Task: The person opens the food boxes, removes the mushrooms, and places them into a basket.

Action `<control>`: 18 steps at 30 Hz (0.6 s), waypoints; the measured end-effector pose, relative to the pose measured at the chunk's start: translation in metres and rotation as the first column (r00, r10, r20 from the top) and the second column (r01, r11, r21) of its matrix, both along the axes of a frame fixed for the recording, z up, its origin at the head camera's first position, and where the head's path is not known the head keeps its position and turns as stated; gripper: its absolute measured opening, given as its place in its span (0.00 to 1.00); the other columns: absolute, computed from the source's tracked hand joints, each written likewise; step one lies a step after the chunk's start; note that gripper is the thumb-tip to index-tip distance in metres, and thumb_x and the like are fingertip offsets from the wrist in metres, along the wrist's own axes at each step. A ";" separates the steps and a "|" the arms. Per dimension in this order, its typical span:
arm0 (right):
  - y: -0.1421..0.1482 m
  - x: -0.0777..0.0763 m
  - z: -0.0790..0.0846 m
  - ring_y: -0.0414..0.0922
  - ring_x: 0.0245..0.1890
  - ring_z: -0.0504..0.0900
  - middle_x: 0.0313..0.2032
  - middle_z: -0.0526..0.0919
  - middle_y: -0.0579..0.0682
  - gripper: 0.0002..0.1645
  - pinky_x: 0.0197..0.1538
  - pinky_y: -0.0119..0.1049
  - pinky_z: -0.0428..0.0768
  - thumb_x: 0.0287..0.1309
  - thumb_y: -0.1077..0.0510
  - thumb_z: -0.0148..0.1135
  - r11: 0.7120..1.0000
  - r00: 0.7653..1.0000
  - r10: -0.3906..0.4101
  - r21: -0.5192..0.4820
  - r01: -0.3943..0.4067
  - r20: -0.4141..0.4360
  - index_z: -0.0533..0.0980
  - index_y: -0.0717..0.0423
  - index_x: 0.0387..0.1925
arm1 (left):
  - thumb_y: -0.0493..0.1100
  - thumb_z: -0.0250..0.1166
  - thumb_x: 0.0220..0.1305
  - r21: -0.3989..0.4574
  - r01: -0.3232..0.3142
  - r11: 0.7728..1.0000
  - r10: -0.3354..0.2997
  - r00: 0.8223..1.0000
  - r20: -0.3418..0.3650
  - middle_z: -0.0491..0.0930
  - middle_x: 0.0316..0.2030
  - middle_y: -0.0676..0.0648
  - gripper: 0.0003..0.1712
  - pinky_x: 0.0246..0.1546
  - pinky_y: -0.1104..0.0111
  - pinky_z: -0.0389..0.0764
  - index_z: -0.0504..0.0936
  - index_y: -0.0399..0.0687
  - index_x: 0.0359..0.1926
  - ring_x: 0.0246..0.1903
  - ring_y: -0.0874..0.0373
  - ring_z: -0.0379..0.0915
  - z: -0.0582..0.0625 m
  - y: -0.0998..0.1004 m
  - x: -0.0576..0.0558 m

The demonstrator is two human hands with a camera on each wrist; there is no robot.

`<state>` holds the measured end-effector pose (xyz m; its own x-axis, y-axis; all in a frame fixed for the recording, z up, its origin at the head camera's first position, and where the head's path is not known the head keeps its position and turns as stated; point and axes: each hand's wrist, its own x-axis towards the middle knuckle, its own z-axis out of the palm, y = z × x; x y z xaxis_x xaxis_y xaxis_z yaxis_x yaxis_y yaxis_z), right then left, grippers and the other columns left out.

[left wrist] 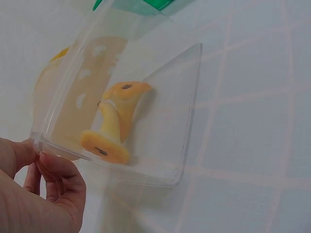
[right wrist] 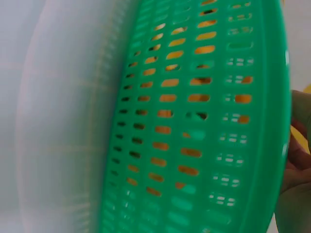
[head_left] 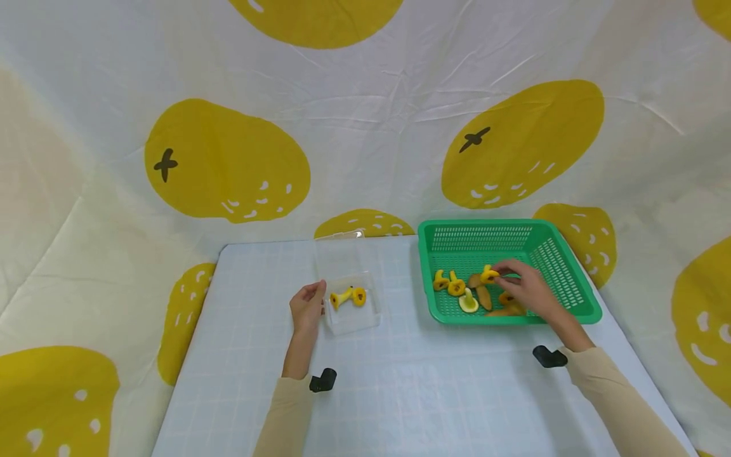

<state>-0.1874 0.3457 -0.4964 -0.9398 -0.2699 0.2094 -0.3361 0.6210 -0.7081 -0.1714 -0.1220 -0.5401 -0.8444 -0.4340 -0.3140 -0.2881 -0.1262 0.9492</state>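
With thumb and fingers, my left hand pinches the left rim of a clear plastic box, whose hinged lid stands raised behind it. Two yellow mushrooms lie inside the box, one against the other. Over at the right, my right hand reaches into a green basket and pinches a yellow mushroom above the others. In the right wrist view the basket's slotted wall hides most of the hand and its hold.
In the basket lie several more yellow mushrooms and brown mushrooms. A pale checked cloth covers the table. Behind it hangs white fabric with large yellow fruit prints.
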 end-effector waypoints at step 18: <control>0.016 -0.006 -0.019 0.60 0.44 0.84 0.44 0.85 0.64 0.14 0.48 0.55 0.83 0.66 0.68 0.66 0.971 0.992 -0.005 0.239 -0.025 0.124 0.80 0.72 0.51 | 0.47 0.70 0.70 -0.003 -0.009 1.000 0.009 1.000 -0.021 0.79 0.31 0.46 0.17 0.20 0.77 0.71 0.84 0.37 0.48 0.25 0.62 0.68 -0.003 0.001 0.001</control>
